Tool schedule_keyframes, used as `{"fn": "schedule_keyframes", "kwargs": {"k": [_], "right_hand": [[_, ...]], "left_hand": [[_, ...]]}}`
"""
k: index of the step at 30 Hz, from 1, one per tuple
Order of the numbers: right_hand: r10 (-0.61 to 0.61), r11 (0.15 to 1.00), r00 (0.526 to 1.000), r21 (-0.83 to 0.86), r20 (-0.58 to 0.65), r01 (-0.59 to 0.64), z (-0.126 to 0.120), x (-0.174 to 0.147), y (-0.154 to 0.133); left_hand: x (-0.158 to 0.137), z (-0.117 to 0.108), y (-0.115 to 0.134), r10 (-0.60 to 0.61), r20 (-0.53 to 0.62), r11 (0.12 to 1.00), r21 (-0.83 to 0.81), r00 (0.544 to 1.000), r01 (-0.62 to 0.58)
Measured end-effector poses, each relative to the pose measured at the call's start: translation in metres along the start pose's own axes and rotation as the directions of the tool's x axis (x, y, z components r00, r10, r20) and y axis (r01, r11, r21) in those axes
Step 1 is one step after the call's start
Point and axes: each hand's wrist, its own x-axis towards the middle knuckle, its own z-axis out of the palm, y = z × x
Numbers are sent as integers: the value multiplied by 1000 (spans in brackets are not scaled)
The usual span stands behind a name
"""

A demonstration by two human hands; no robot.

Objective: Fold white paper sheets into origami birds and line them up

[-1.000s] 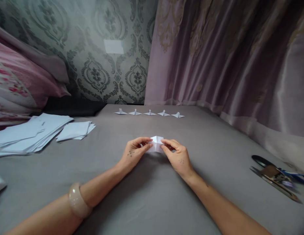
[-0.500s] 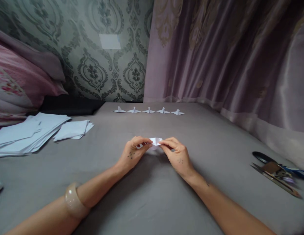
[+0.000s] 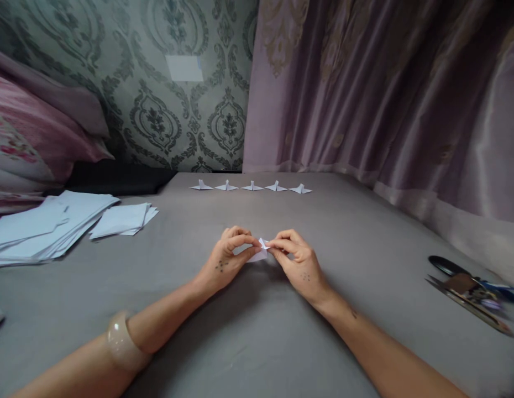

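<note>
A small piece of folded white paper (image 3: 260, 254) is held between my two hands, just above the grey surface (image 3: 224, 354). My left hand (image 3: 234, 254) pinches its left side between thumb and fingers; part of the paper is hidden behind those fingers. The fingertips of my right hand (image 3: 293, 257) are closed on its right edge. A narrow fold stands up between the fingertips. Farther back, a row of several folded white paper figures (image 3: 252, 187) rests on the surface, each with flat points at the sides and an upright middle.
To the left lie a stack of white paper sheets (image 3: 37, 232) and a smaller pile of paper squares (image 3: 120, 220), near a black folded item (image 3: 120, 177). Scissors (image 3: 468, 304) and other small items lie at the right. A purple curtain (image 3: 365, 99) hangs behind.
The paper between my hands has changed shape: its wide, open face has become a narrow upright fold, with a flat part showing below left. Both hands stay in nearly the same place.
</note>
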Motion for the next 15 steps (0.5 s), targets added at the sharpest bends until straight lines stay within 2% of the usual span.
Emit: {"fn": "schedule_keyframes", "kwargs": {"k": [9,15], "right_hand": [[-68,997,994,-37,83,71,-4,1,-3],[-20,1000,993,19,119,17,-4,2,-3]], "left_hand": [[1,-2,4,15,66,998,-66,998,-11],[1,-2,5,-81,67,989,-116,994,88]]}}
